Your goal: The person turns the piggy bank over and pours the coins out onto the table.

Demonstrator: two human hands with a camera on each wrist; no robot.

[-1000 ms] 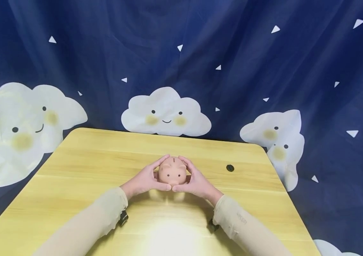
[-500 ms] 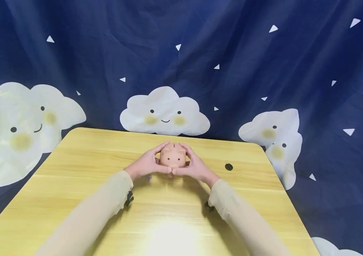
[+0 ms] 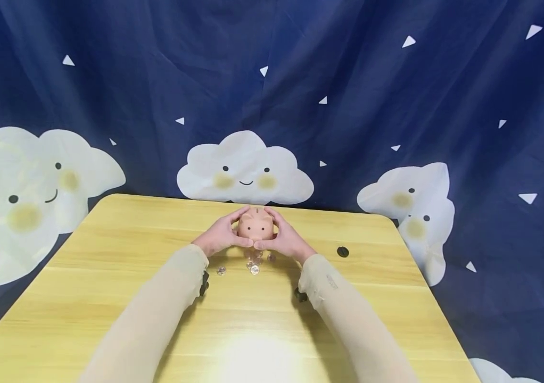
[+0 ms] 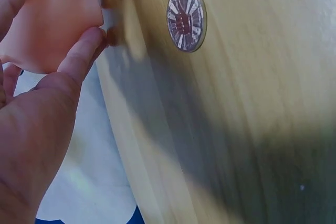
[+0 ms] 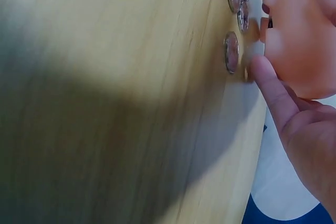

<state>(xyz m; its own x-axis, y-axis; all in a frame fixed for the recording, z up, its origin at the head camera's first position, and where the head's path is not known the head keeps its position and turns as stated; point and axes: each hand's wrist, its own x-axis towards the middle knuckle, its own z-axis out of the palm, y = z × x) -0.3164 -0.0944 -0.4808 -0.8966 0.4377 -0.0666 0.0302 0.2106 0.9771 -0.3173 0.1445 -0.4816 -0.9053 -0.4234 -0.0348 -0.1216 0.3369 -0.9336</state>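
Observation:
A pink piggy bank (image 3: 255, 226) with small dark eyes and a slot on top is held upright just above the table by both hands. My left hand (image 3: 219, 234) grips its left side and my right hand (image 3: 288, 238) its right side, thumbs meeting at the front. Several silvery coins (image 3: 254, 269) lie below and in front of it, with a single coin (image 3: 221, 271) off to the left. In the left wrist view a large coin (image 4: 187, 18) shows near the left hand. Beside the feet in the right wrist view, part of a dark opening (image 5: 270, 22) shows underneath.
A round black disc (image 3: 343, 251) lies on the wooden table (image 3: 157, 229), right of the hands. Beyond the table's far edge hangs a dark blue curtain (image 3: 224, 64) with white clouds. A bright glare (image 3: 260, 356) covers the table's near middle.
Both hands have carried the piggy bank away from the body, toward the far edge. Coins have come out under it and now lie on the table. The black disc stays put.

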